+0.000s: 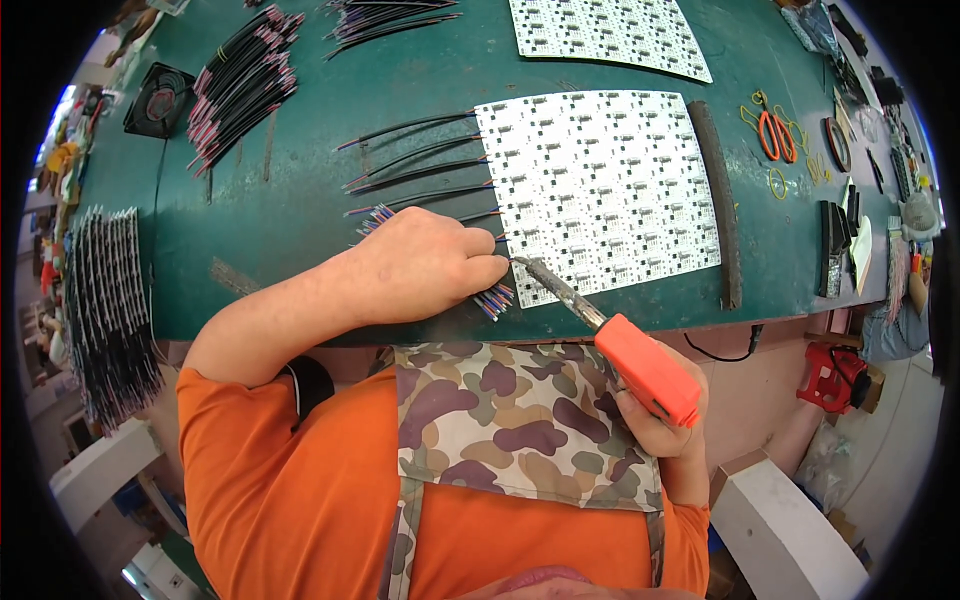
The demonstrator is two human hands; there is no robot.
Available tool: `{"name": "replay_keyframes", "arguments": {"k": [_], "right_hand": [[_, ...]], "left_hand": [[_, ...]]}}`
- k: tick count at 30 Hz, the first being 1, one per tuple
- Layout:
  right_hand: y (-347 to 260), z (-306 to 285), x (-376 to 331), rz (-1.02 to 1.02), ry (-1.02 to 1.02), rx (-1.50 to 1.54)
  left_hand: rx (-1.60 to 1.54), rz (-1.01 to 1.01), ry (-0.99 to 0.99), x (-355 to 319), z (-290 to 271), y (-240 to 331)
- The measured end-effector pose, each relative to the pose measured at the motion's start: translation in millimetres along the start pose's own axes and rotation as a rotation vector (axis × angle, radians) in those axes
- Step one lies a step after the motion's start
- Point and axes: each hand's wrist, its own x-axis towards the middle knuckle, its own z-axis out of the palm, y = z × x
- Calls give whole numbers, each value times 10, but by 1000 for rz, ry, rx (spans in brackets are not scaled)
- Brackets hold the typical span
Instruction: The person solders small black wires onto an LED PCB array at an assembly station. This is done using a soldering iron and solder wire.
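A white circuit board panel (pixel 610 190), dotted with rows of small dark parts, lies on the green table. Several black-sleeved wires (pixel 420 188) stick out leftward from its left edge. My left hand (pixel 425 262) is closed around a bundle of wires (pixel 493 300), whose coloured ends show below and above the fist. Its thumb and forefinger pinch close to the board's lower left edge; the wire there is mostly hidden. In my right hand (pixel 655 432) is a soldering iron (pixel 648 370) with a red handle. The iron's tip meets the board's edge beside my left fingertips.
Another white board panel (pixel 610 35) lies farther back. Black wire bundles (pixel 245 90) and a small black fan (pixel 160 97) are at far left; dark strands (pixel 110 310) hang over the left edge. A dark bar (pixel 715 200) borders the board. Orange-handled scissors (pixel 776 135) lie right.
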Motion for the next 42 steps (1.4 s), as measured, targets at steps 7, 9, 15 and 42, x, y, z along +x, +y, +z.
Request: {"name": "replay_keyframes", "arguments": {"k": [7, 9, 15, 42], "right_hand": [[-74, -13, 46, -1, -7, -77], [-111, -12, 88, -76, 43, -108], [-95, -86, 13, -5, 3, 17], [-114, -17, -55, 16, -14, -36]], "left_hand": [[2, 8, -30, 38, -39, -4], [1, 8, -36, 50, -47, -2], [-50, -9, -35, 27, -36, -20], [-12, -11, -141, 133, -148, 56]]}}
